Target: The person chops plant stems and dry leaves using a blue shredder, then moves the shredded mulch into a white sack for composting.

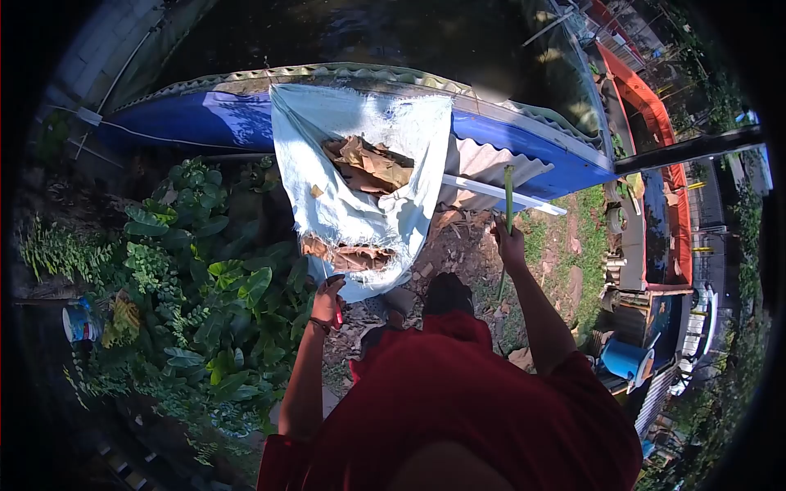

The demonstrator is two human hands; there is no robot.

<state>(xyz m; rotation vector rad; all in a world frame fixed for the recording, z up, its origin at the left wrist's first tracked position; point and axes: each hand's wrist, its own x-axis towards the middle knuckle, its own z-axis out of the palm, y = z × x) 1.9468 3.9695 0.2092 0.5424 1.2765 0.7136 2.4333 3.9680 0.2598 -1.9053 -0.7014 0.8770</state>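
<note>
A pale woven sack [368, 217] hangs over the edge of a blue-walled tank, with dry brown leaves [368, 166] showing through a large torn opening. More leaves show through a ragged gap near its bottom. My left hand [327, 301] is closed beside the sack's lower left corner. Something small and red [339, 317] shows at its palm; its kind cannot be made out. To the right of the sack, my right hand [509, 241] is wrapped round a long green stalk [508, 196], held roughly upright.
Dark water [352, 33] fills the tank behind its corrugated rim. Leafy green plants [221, 286] crowd the left side. A white bar [503, 195] and a corrugated sheet [491, 168] lean by the blue wall [524, 147]. A blue bucket [622, 360] lies at right.
</note>
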